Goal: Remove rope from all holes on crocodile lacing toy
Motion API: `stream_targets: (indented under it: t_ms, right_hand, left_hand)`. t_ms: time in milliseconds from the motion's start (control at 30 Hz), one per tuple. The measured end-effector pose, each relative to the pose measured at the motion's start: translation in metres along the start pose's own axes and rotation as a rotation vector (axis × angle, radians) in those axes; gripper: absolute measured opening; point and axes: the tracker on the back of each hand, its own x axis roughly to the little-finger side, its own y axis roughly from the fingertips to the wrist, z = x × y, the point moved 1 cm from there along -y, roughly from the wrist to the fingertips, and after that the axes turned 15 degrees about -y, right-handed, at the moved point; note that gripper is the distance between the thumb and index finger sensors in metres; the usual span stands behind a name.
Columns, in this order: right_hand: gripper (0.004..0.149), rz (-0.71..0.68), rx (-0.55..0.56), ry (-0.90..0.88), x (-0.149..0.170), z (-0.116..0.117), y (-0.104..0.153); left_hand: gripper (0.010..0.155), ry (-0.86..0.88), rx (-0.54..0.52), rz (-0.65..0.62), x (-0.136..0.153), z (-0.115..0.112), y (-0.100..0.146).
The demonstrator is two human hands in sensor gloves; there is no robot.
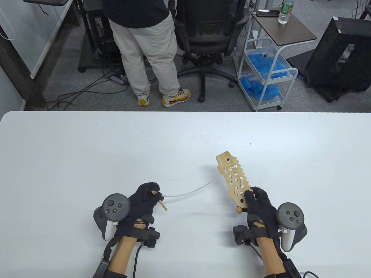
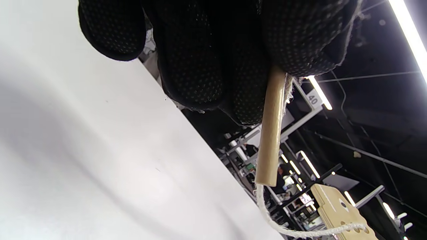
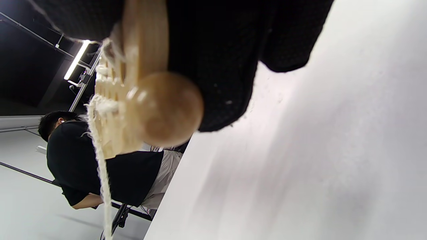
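My right hand [image 1: 255,199] grips the tail end of the wooden crocodile lacing toy [image 1: 233,176], which points away from me above the table. White rope [image 1: 191,191] is still laced through several of its holes and runs left from its head end to my left hand [image 1: 149,194]. That hand pinches the wooden needle stick [image 1: 161,201] at the rope's end. In the left wrist view the stick [image 2: 270,140] hangs from my fingers [image 2: 206,66] with the rope [image 2: 283,226] trailing to the toy [image 2: 340,210]. A round wooden bead [image 3: 165,108] at the toy's tail shows in the right wrist view.
The white table [image 1: 87,159] spreads wide around both hands. Beyond its far edge a person [image 1: 145,43] stands beside an office chair [image 1: 211,34], and a white cart [image 1: 266,66] holds blue items.
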Motion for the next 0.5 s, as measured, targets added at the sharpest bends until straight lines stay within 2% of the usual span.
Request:
stream_targets:
  t_ms: [500]
  right_hand:
    - [0.046,-0.06,-0.091,0.06,-0.004,0.019,0.01]
  left_hand:
    - [0.043,-0.07,-0.092,-0.094,-0.024,0.006,0.011]
